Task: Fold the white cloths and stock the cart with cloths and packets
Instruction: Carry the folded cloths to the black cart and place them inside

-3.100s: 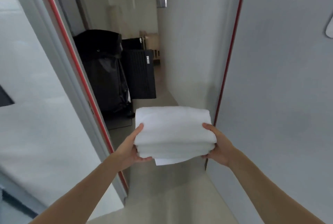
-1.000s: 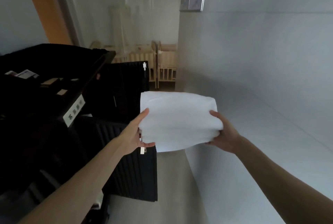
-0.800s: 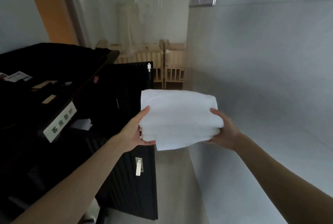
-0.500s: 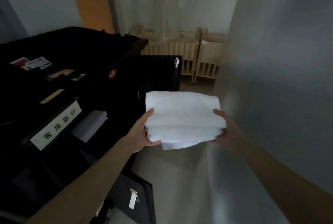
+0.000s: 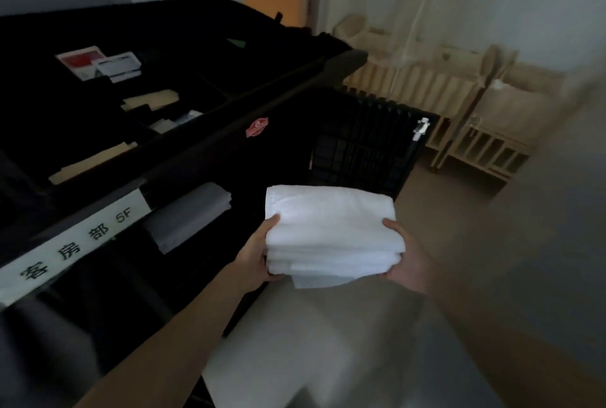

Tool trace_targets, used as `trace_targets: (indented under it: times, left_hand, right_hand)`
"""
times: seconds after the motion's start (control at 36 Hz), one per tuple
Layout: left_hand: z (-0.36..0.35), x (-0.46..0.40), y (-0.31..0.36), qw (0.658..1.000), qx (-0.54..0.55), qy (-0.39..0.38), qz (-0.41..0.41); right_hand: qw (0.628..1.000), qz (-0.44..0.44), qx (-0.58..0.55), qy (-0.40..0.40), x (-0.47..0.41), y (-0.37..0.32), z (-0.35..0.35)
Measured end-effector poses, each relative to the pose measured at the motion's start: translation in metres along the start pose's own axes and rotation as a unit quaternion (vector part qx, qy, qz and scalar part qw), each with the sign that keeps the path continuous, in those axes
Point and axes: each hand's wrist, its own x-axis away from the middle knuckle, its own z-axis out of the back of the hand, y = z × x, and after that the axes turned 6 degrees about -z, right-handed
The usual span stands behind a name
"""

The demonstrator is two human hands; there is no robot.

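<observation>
Both hands, left [image 5: 254, 256] and right [image 5: 408, 263], grip a stack of folded cloths [image 5: 331, 230] beside the black cart [image 5: 210, 145].

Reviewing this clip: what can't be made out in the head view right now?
- Fingers of both hands, left hand and right hand: hidden under the stack of folded cloths.
- Cloth count: layers blur together.
- Cart lower shelves: too dark.
- Packets on the top tray: print too small.

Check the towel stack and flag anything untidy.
One layer at the bottom of the stack of white cloths sticks out past the front edge, uneven with the rest. The left hand and right hand grip its sides.
</observation>
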Motion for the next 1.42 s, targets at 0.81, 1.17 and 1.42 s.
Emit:
trace_targets:
  times: [0.81, 1.17, 1.42]
  left_hand:
    - [0.097, -0.091, 0.004, 0.879, 0.250, 0.388, -0.122]
    - [0.144, -0.112, 0.016, 0.846, 0.270, 0.395, -0.235]
    - [0.182, -0.138, 0.051, 0.820, 0.240, 0.424, -0.300]
  right_hand:
    - [0.875, -0.140, 0.337, -0.320, -0.259, -0.064, -0.229]
    - [0.864, -0.096, 0.317, -0.379, -0.303, -0.046, -0.305]
    - [0.862, -0.060, 0.265, -0.428, -0.321, -0.049, -0.357]
